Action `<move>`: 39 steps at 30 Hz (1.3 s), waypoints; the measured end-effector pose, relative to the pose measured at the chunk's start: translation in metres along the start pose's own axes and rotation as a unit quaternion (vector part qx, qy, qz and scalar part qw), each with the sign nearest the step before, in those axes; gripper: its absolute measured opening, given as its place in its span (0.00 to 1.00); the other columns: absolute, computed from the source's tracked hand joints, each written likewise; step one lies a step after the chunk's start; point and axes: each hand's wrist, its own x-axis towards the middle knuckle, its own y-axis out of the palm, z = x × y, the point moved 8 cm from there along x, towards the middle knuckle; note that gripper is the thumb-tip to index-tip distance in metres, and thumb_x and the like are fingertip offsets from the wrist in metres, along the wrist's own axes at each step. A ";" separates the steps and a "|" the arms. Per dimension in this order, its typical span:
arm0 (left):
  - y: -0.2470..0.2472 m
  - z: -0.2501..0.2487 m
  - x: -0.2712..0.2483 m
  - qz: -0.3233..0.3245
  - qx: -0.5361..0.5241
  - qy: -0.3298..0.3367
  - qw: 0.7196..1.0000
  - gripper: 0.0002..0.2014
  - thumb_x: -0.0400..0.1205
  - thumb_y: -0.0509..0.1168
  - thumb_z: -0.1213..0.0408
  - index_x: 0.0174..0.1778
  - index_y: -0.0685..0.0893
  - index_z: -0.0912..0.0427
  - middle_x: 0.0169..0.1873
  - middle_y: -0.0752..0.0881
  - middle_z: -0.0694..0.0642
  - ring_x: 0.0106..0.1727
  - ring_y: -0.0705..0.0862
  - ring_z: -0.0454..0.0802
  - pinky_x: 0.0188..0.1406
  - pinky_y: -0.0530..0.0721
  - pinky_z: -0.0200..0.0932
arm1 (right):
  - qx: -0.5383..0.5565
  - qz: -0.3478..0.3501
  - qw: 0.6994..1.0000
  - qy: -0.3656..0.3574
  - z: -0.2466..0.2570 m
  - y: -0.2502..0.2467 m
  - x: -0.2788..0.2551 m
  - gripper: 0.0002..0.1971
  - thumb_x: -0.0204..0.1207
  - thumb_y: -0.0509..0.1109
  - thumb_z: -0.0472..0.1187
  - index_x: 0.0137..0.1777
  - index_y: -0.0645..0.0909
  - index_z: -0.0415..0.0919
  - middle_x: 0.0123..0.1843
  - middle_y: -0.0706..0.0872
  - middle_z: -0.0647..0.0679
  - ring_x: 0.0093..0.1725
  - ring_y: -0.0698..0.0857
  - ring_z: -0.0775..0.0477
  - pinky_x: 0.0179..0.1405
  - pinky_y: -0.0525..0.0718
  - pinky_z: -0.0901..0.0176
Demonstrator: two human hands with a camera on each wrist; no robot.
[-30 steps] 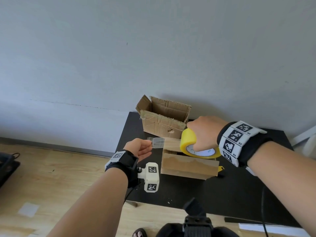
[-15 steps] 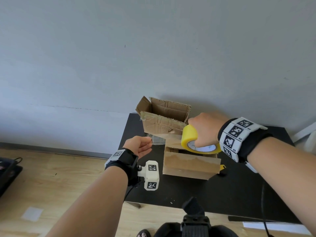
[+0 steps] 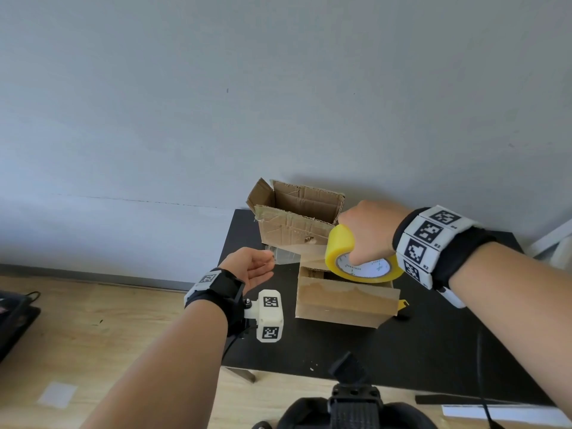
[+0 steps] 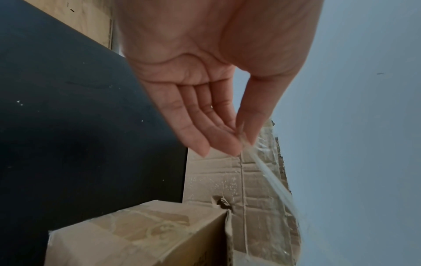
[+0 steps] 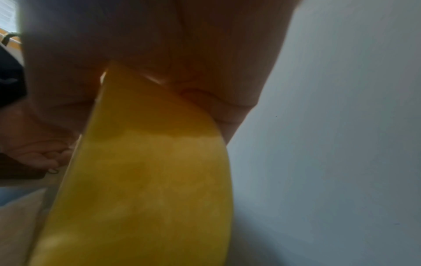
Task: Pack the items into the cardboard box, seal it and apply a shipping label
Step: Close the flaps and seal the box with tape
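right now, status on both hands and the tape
Left hand pinching the clear tape end. Right hand gripping the yellow tape roll above the closed box. Open box sits close behind.

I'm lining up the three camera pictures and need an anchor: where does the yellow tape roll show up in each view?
Head: the yellow tape roll is right of centre, gripped by the right hand above the closed box.
Left wrist: the roll is not in view; only the pulled clear tape strip, pinched by the left hand.
Right wrist: the roll fills the lower middle.
Shared landmark: the grey wall.
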 end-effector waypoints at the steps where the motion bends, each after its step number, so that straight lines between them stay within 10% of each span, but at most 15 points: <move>1: 0.000 -0.001 0.000 -0.001 0.000 0.001 1.000 0.06 0.77 0.69 0.74 0.49 0.86 0.65 0.37 0.89 0.58 0.39 0.88 0.50 0.43 0.88 0.45 | 0.000 -0.002 1.000 0.000 0.001 -0.002 0.000 0.20 0.67 0.72 0.58 0.50 0.78 0.45 0.37 0.77 0.52 0.33 0.75 0.52 0.28 0.73 0.60; 18: -0.001 0.042 0.014 -0.015 0.012 -0.030 0.999 0.03 0.79 0.69 0.73 0.47 0.85 0.65 0.31 0.91 0.57 0.35 0.89 0.46 0.32 0.88 0.39 | -0.025 0.043 0.999 -0.004 0.013 0.035 0.005 0.21 0.68 0.71 0.59 0.55 0.76 0.47 0.42 0.76 0.52 0.41 0.78 0.47 0.36 0.75 0.55; 34: 0.023 0.076 0.043 -0.017 0.103 -0.058 0.993 0.18 0.74 0.77 0.64 0.57 0.82 0.61 0.54 0.88 0.61 0.48 0.87 0.49 0.39 0.88 0.44 | -0.043 0.053 0.998 -0.016 0.022 0.037 0.022 0.23 0.69 0.70 0.62 0.57 0.80 0.46 0.49 0.84 0.49 0.43 0.80 0.46 0.38 0.78 0.55; 39: 0.027 0.049 0.047 -0.062 0.186 0.044 0.980 0.12 0.76 0.75 0.62 0.51 0.83 0.59 0.42 0.85 0.55 0.38 0.84 0.45 0.33 0.87 0.40 | -0.043 0.052 0.998 -0.015 0.022 0.036 0.022 0.23 0.68 0.70 0.62 0.55 0.80 0.46 0.47 0.84 0.50 0.43 0.82 0.45 0.36 0.77 0.55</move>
